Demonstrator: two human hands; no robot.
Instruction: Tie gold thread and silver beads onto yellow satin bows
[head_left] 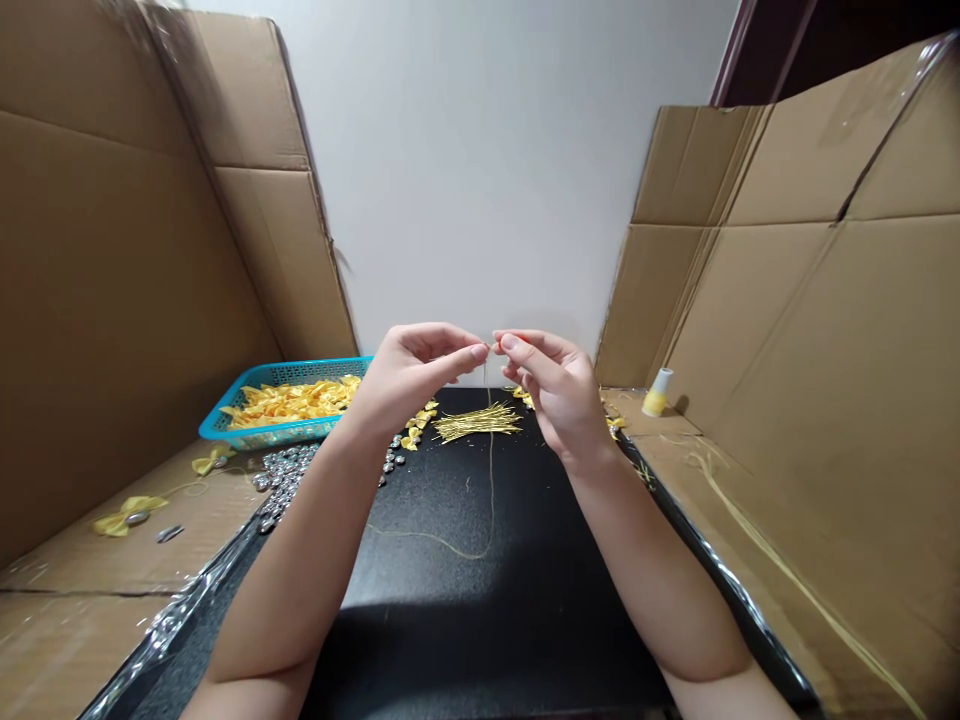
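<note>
My left hand (429, 368) and my right hand (553, 385) are raised above the black tabletop, fingertips almost meeting. The left thumb and forefinger pinch a thin yellowish thread (493, 490), which hangs down and curls to the left across the table. My right thumb and forefinger are pressed together at the same spot; a bit of red shows between them, too small to name. Behind the thread lies a bundle of short gold wire ties (478, 424). Yellow ribbon bows (411, 438) lie beyond my left wrist.
A blue plastic basket (259, 437) holds yellow bows at the left. Silver buttons (285, 480) are heaped before it. A white-and-yellow thread cone (658, 393) stands at the right, near loose yellow strands (780, 560). Cardboard walls (840, 330) rise on both sides.
</note>
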